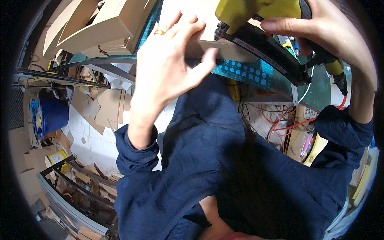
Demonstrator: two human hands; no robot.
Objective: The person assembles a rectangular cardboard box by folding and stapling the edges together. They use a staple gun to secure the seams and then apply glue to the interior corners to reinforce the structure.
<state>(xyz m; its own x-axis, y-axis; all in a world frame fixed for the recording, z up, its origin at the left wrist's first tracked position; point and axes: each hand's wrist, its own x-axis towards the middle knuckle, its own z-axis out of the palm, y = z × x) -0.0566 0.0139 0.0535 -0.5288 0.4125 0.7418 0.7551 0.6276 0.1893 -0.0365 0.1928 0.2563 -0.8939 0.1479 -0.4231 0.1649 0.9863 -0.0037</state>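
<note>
My right hand (318, 30) grips a yellow and black pneumatic nail gun (261, 48) by its handle, at the top right. Its nose rests on or just above a pale wooden board (207, 33) at the bench's front edge; I cannot tell whether they touch. A red air hose (343, 102) leads from the tool's handle. My left hand (168, 60), with a ring on one finger, lies on the board left of the nose, fingers spread and thumb at the near edge. Beneath the board is a green cutting mat (258, 72).
Plywood box pieces (99, 33) stand on the bench at the upper left. A steel ruler (294, 94) lies right of the mat. On the floor are a blue bin (54, 115), cardboard sheets (108, 105), a metal frame (72, 204) and tangled red hoses (280, 120).
</note>
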